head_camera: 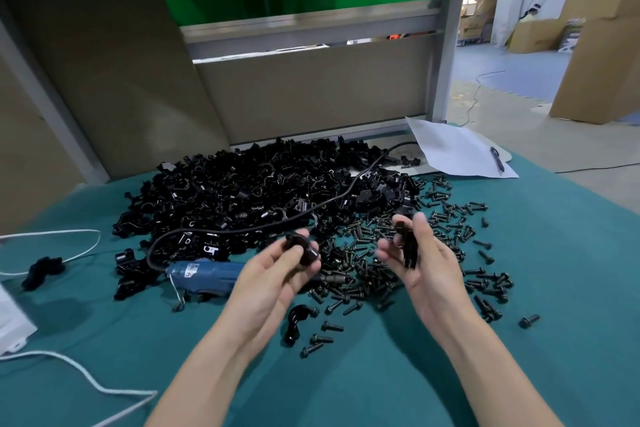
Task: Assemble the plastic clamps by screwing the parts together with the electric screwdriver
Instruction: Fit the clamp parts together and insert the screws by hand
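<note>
Pinches a clamp part (pixel 300 247) in the curled left grip (pixel 277 276); clasps a second part (pixel 409 251) upright in the right grip (pixel 427 269). Holds both above scattered screws (pixel 363 276), beside the screwdriver (pixel 204 275) lying on the counter (pixel 415 378) before the pile (pixel 249 191).

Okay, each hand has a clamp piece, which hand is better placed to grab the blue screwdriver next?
Left, probably. The blue screwdriver lies right beside the left hand, partly under it. The right hand is farther off, above the screws. Each hand grips a clamp part, so one needs freeing first.
</note>
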Available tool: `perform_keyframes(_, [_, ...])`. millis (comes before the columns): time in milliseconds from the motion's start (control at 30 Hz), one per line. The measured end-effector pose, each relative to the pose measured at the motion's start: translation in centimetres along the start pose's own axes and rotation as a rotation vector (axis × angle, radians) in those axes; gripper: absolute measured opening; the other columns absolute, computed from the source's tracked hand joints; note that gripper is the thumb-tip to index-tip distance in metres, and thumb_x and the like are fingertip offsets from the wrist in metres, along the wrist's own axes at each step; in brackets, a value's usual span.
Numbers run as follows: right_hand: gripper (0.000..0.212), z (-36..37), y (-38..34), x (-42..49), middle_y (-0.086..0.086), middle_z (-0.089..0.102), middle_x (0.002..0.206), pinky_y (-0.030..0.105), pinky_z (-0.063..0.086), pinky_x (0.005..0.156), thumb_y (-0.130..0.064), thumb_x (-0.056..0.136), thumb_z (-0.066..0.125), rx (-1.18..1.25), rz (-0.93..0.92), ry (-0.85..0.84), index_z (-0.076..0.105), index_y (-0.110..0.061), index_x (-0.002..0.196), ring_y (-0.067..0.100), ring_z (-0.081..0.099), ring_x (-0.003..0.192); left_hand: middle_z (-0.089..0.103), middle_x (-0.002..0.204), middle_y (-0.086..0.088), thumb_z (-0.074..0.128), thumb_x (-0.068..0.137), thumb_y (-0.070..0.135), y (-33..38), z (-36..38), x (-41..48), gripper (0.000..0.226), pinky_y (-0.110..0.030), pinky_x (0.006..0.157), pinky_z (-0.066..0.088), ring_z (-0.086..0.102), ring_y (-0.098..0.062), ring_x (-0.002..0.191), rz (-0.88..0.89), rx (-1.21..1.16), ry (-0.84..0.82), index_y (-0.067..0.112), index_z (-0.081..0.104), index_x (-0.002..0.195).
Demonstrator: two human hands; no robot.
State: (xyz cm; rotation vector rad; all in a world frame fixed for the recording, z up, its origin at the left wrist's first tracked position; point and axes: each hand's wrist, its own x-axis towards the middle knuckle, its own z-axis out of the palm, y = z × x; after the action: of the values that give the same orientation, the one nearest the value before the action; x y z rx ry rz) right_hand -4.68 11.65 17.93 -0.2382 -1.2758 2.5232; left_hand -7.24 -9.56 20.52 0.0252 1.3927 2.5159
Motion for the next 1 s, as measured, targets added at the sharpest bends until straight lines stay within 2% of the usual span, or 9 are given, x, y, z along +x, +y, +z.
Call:
perform_keyframes(67, [0.054, 0.2, 0.2, -0.3, 0.002, 0.069, 0.076, 0.025, 0.06, 0.058, -0.049, 0.083, 0.064, 0.012, 0.06, -0.056, 0.072, -0.007, 0.115, 0.016, 0.068, 0.064, 0.075, 0.102, -0.017, 0.063, 0.086, 0.005, -0.8, -0.5, -0.9, 0.028, -0.026, 0.075, 0.061, 0.074, -0.02, 0.085, 0.006, -0.018, 0.002, -0.001, 0.07, 0.113])
perform_keyframes(133, [0.052, 0.5, 0.9, -0.6, 0.003, 0.072, 0.08, 0.022, 0.056, 0.053, -0.044, 0.083, 0.065, -0.057, 0.116, -0.125, 0.068, -0.009, 0.12, 0.014, 0.066, 0.062, 0.075, 0.1, -0.015, 0.062, 0.091, 0.005, -1.2, -0.8, -1.2, 0.024, -0.023, 0.07, 0.061, 0.073, -0.018, 0.083, 0.039, 0.002, 0.031, 0.0, 0.07, 0.113])
perform_keyframes(267, [0.05, 0.9, 2.2, -1.2, 0.007, 0.078, 0.096, 0.021, 0.054, 0.061, -0.024, 0.081, 0.072, -0.231, 0.14, -0.262, 0.064, -0.011, 0.128, 0.012, 0.068, 0.073, 0.072, 0.088, -0.007, 0.054, 0.101, 0.008, -1.5, -1.0, -0.8, 0.022, -0.023, 0.062, 0.058, 0.072, -0.017, 0.075, 0.126, 0.064, 0.07, 0.01, 0.071, 0.115])
perform_keyframes(467, [0.044, 1.1, 2.4, -2.4, -0.01, 0.076, 0.107, 0.017, 0.053, 0.077, -0.025, 0.083, 0.08, -0.585, -0.041, -0.342, 0.069, -0.048, 0.119, 0.003, 0.07, 0.092, 0.075, 0.095, 0.0, 0.057, 0.102, 0.008, -1.9, -1.5, -1.1, 0.038, -0.022, 0.062, 0.053, 0.064, -0.011, 0.074, 0.317, 0.402, 0.067, 0.04, 0.074, 0.112])
perform_keyframes(600, [0.053, 1.1, 2.8, -2.5, -0.018, 0.074, 0.105, 0.007, 0.046, 0.083, -0.011, 0.089, 0.079, -0.819, -0.126, -0.309, 0.059, -0.048, 0.12, -0.001, 0.068, 0.1, 0.075, 0.094, 0.011, 0.056, 0.102, 0.023, -2.8, -1.6, -1.4, 0.033, -0.02, 0.067, 0.05, 0.058, -0.005, 0.071, 0.38, 0.702, 0.082, 0.049, 0.059, 0.123])
perform_keyframes(700, [0.058, 0.9, 3.7, -2.7, -0.029, 0.065, 0.109, 0.014, 0.047, 0.086, 0.003, 0.088, 0.07, -1.016, -0.178, -0.326, 0.06, -0.049, 0.112, -0.002, 0.063, 0.104, 0.068, 0.084, 0.015, 0.052, 0.103, 0.029, -3.3, -1.6, -1.7, 0.023, -0.021, 0.065, 0.046, 0.055, 0.001, 0.066, 0.421, 0.861, 0.077, 0.044, 0.058, 0.119])
perform_keyframes(733, [0.059, 0.9, 3.8, -2.7, -0.029, 0.064, 0.11, 0.016, 0.047, 0.085, 0.005, 0.089, 0.066, -1.033, -0.179, -0.324, 0.061, -0.049, 0.112, -0.003, 0.062, 0.102, 0.064, 0.084, 0.018, 0.05, 0.104, 0.03, -3.3, -1.6, -1.8, 0.024, -0.019, 0.067, 0.045, 0.055, 0.003, 0.07, 0.434, 0.933, 0.069, 0.043, 0.059, 0.121])
perform_keyframes(867, [0.066, 1.0, 3.9, -2.7, -0.028, 0.069, 0.112, 0.014, 0.049, 0.074, 0.007, 0.093, 0.059, -0.981, -0.14, -0.35, 0.059, -0.053, 0.121, -0.005, 0.066, 0.089, 0.047, 0.125, 0.024, 0.032, 0.107, 0.039, -3.4, -1.4, -2.4, 0.04, -0.024, 0.097, 0.042, 0.047, 0.01, 0.116, 0.425, 1.152, -0.048, 0.038, 0.041, 0.146])
perform_keyframes(1000, [0.064, 1.5, 3.7, -3.1, -0.029, 0.069, 0.119, 0.011, 0.051, 0.087, -0.002, 0.096, 0.061, -0.899, -0.045, -0.469, 0.05, -0.053, 0.132, -0.008, 0.064, 0.11, 0.034, 0.114, 0.022, 0.019, 0.103, 0.053, -3.4, -0.9, -3.1, 0.055, -0.039, 0.085, 0.051, 0.054, -0.003, 0.096, 0.412, 1.279, -0.166, 0.04, 0.016, 0.156])
